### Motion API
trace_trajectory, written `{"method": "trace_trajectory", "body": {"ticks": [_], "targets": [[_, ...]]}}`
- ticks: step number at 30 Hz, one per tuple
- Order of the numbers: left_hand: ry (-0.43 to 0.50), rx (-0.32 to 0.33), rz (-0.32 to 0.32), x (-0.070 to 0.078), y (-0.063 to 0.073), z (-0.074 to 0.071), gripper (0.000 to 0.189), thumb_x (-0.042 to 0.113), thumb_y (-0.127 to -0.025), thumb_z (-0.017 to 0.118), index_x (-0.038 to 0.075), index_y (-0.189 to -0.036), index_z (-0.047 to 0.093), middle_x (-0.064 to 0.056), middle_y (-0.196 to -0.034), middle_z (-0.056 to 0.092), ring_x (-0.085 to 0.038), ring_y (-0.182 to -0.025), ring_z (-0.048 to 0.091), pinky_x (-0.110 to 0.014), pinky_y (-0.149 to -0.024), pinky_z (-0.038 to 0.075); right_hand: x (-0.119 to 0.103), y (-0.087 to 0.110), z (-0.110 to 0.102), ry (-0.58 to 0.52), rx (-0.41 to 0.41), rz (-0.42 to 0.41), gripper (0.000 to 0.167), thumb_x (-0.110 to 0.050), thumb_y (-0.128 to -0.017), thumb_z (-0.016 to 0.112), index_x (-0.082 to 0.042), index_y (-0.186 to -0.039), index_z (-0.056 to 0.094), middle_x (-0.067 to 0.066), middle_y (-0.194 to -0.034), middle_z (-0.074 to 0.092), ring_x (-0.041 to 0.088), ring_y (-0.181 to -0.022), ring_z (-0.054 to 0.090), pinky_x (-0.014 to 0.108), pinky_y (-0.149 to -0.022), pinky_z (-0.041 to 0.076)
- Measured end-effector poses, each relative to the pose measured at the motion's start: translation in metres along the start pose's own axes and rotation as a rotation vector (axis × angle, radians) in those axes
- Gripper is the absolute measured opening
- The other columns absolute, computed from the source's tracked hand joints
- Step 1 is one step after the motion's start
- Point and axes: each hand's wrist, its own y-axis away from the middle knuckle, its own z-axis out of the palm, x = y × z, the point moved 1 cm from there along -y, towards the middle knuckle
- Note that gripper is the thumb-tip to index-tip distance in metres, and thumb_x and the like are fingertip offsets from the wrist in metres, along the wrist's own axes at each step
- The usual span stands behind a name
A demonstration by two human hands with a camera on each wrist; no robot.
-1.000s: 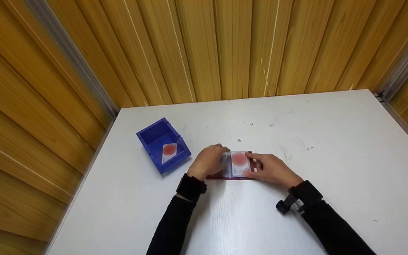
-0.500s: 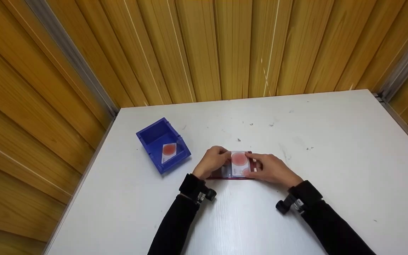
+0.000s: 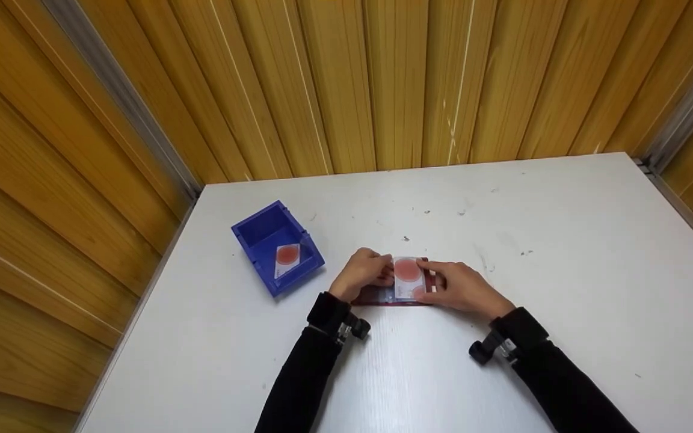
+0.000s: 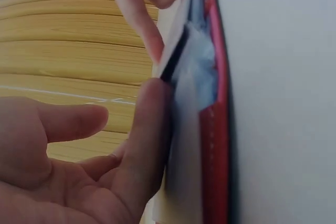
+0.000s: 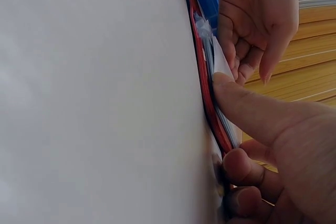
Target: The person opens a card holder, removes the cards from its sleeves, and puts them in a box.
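An open dark red card holder (image 3: 373,296) with clear plastic sleeves lies flat on the white table. Over its right half is a white card (image 3: 407,276) with pink circles, held by my right hand (image 3: 465,286) between thumb and index finger at its right side. In the right wrist view that thumb (image 5: 247,98) lies along the card's near edge. My left hand (image 3: 363,273) is over the holder's left half. One of its fingers (image 4: 149,124) touches the sleeve and card edge in the left wrist view, while its thumb (image 4: 79,121) stands apart.
A blue plastic bin (image 3: 263,278) stands turned at an angle to the left, behind the left hand. Inside it another white card (image 3: 287,257) with a pink circle leans at the near right corner. A slatted wood-look wall (image 3: 394,84) rises behind the table.
My left hand has moved slightly right and turned, its fingers now at the left edge of the card. The right hand keeps its hold in the same place.
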Motion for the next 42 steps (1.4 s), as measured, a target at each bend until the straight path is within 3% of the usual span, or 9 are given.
{"method": "trace_trajectory", "body": {"ticks": [6,10,15,18,26,42], "targets": [[-0.104,0.111,0.01,0.0,-0.002,0.01,0.024,0.014,-0.103,0.058,-0.008,-0.102,0.068,-0.005,-0.071,0.064,-0.011,-0.056,0.063,-0.025,-0.059,0.06,0.0,0.0,0.0,-0.003,0.002,0.004,0.075,-0.036,-0.084,0.087,-0.007,-0.147,0.057,-0.005,-0.07,0.052,0.009,-0.066,0.047,0.023,-0.06,0.037],[-0.21,0.151,0.027,0.001,-0.003,0.014,0.025,0.015,-0.102,0.061,-0.006,-0.106,0.072,-0.003,-0.073,0.065,-0.01,-0.059,0.064,-0.023,-0.057,0.057,-0.001,0.001,-0.001,-0.002,0.002,0.017,0.076,-0.038,-0.084,0.087,-0.008,-0.147,0.057,-0.004,-0.071,0.051,0.01,-0.067,0.046,0.023,-0.06,0.036],[-0.274,0.153,0.065,0.001,-0.002,0.016,0.023,0.016,-0.101,0.061,-0.001,-0.089,0.072,0.0,-0.077,0.062,-0.012,-0.069,0.061,-0.021,-0.058,0.049,0.0,0.001,-0.001,-0.005,0.005,0.002,0.075,-0.036,-0.084,0.087,-0.008,-0.147,0.058,-0.006,-0.07,0.052,0.008,-0.066,0.046,0.022,-0.06,0.036],[-0.266,0.146,0.075,-0.001,-0.001,0.016,0.024,0.016,-0.102,0.059,0.001,-0.086,0.07,0.001,-0.075,0.058,-0.013,-0.07,0.057,-0.021,-0.059,0.045,0.0,0.001,0.0,-0.013,0.0,-0.005,0.075,-0.036,-0.084,0.087,-0.007,-0.147,0.058,-0.005,-0.071,0.052,0.008,-0.066,0.046,0.022,-0.059,0.036],[-0.13,0.137,0.081,-0.006,-0.002,0.02,0.022,0.013,-0.103,0.056,-0.001,-0.094,0.071,-0.001,-0.079,0.058,-0.013,-0.071,0.059,-0.024,-0.061,0.056,-0.001,0.001,-0.001,-0.014,0.001,0.008,0.075,-0.036,-0.084,0.087,-0.008,-0.147,0.057,-0.004,-0.071,0.052,0.009,-0.067,0.047,0.023,-0.06,0.037],[0.027,0.102,0.052,-0.01,-0.007,0.022,0.023,0.008,-0.105,0.052,-0.002,-0.089,0.065,0.0,-0.071,0.054,-0.009,-0.06,0.055,-0.019,-0.052,0.051,0.0,0.001,-0.001,-0.019,0.001,0.019,0.075,-0.034,-0.084,0.087,-0.008,-0.147,0.058,-0.004,-0.071,0.053,0.009,-0.067,0.047,0.023,-0.059,0.036]]}}
